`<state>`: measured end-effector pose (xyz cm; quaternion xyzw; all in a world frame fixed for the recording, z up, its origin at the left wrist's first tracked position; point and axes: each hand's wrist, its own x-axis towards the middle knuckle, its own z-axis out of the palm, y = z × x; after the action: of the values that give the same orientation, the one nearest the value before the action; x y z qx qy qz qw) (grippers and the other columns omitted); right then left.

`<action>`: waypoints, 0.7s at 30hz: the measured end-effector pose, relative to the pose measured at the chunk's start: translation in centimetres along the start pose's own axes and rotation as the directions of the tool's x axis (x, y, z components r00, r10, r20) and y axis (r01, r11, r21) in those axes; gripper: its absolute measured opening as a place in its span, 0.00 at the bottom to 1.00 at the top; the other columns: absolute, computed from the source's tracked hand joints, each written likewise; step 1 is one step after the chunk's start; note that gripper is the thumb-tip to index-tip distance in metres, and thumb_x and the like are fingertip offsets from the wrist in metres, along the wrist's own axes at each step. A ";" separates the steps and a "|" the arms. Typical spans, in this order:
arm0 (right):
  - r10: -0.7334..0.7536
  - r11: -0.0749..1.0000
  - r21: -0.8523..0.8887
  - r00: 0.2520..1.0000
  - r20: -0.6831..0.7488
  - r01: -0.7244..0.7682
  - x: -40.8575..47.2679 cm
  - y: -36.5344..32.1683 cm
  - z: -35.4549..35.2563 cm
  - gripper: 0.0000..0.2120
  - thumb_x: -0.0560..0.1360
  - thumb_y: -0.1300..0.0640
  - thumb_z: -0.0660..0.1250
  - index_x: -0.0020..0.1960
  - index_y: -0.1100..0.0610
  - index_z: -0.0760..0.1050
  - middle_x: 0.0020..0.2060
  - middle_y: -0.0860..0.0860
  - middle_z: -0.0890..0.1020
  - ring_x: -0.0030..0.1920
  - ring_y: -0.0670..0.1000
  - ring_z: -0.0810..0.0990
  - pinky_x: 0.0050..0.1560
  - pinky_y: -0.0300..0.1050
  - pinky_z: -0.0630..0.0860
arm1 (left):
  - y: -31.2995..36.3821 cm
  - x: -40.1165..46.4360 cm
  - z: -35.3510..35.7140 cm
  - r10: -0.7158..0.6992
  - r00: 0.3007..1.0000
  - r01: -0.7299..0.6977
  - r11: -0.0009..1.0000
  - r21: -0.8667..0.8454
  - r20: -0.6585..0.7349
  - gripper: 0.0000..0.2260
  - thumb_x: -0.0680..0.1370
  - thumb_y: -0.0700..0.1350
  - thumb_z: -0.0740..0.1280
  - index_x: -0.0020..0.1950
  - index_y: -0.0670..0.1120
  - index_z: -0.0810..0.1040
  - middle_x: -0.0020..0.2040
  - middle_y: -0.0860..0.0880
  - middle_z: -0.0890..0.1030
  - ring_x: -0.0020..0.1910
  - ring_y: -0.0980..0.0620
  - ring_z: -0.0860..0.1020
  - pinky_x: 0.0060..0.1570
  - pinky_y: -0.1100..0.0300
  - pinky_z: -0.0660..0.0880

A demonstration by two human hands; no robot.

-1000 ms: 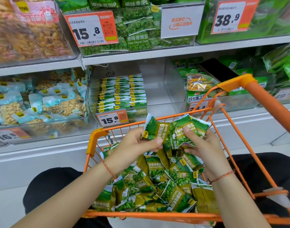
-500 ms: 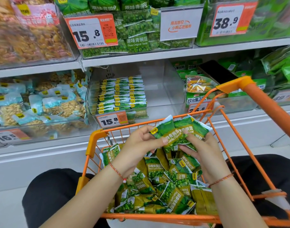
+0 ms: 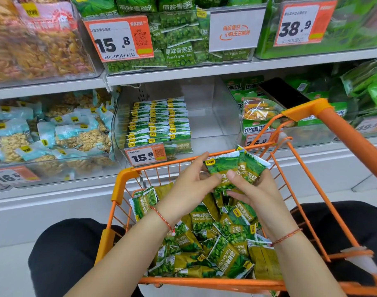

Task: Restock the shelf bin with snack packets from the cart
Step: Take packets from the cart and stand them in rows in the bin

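A small bunch of green garlic-pea snack packets (image 3: pixel 236 168) is held above the orange cart (image 3: pixel 127 179). My left hand (image 3: pixel 189 185) pinches the bunch from the left and my right hand (image 3: pixel 251 189) grips it from below and the right. Many more green packets (image 3: pixel 215 243) lie loose in the cart under my hands. Straight ahead on the lower shelf stands the clear shelf bin (image 3: pixel 217 116), with neat rows of the same packets (image 3: pixel 157 123) filling its left half and a 15.8 price tag on its front.
A clear bin of blue nut packets (image 3: pixel 55 133) stands to the left and a bin of mixed veggie-crisp bags (image 3: pixel 258 112) to the right. The upper shelf (image 3: pixel 204 69) holds green pea bags. The cart handle (image 3: pixel 354 142) rises at right. My black-clad knees flank the cart.
Both hands have drawn closer together and lifted slightly, gathering the separate packets into one overlapping bunch. The cart has not moved.
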<state>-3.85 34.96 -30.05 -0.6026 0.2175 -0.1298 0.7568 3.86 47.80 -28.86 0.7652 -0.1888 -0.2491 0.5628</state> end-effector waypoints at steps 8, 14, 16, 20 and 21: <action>-0.056 0.998 0.021 0.998 0.039 0.055 -0.2 -0.3 0.0 0.22 0.64 0.51 0.70 0.56 0.51 0.70 0.42 0.37 0.83 0.48 0.40 0.82 0.46 0.49 0.82 | 0.4 0.3 0.1 0.094 0.995 -0.093 0.992 0.089 -0.009 0.31 0.78 0.42 0.66 0.77 0.53 0.54 0.63 0.48 0.70 0.59 0.52 0.74 0.59 0.63 0.68; -0.097 0.995 0.020 0.995 -0.008 0.097 0.0 0.0 -0.1 0.21 0.67 0.52 0.70 0.58 0.52 0.72 0.48 0.45 0.84 0.49 0.45 0.83 0.46 0.48 0.82 | -0.1 -0.1 0.6 0.068 0.997 -0.066 0.994 -0.090 0.019 0.13 0.79 0.42 0.64 0.64 0.51 0.74 0.54 0.60 0.78 0.53 0.64 0.76 0.56 0.65 0.70; -0.101 0.994 -0.035 0.995 -0.017 0.101 0.1 0.2 -0.1 0.24 0.65 0.48 0.70 0.59 0.53 0.72 0.50 0.47 0.83 0.49 0.44 0.83 0.44 0.48 0.82 | -0.5 -0.4 1.1 0.082 0.996 -0.083 0.995 -0.053 -0.027 0.05 0.80 0.42 0.62 0.51 0.51 0.77 0.44 0.61 0.80 0.45 0.65 0.77 0.52 0.63 0.71; -0.111 0.978 -0.176 0.994 0.009 0.110 0.0 0.6 0.1 0.24 0.64 0.41 0.68 0.56 0.49 0.72 0.48 0.44 0.82 0.44 0.48 0.83 0.32 0.44 0.77 | -0.5 -0.5 1.2 0.220 0.972 -0.212 0.972 0.099 -0.087 0.09 0.80 0.46 0.62 0.58 0.51 0.76 0.53 0.54 0.80 0.53 0.60 0.76 0.56 0.66 0.71; -0.109 0.972 -0.209 0.994 0.022 0.111 0.0 0.8 0.2 0.25 0.64 0.40 0.68 0.57 0.49 0.71 0.49 0.45 0.82 0.43 0.49 0.83 0.31 0.44 0.75 | -0.3 -0.5 1.0 0.243 0.967 -0.232 0.964 0.130 -0.078 0.09 0.80 0.44 0.62 0.58 0.54 0.75 0.52 0.57 0.78 0.52 0.66 0.75 0.53 0.73 0.69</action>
<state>-3.84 35.29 -30.74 -0.6909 0.1924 -0.1446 0.6816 2.86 47.44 -29.24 0.7802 -0.2675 -0.1320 0.5499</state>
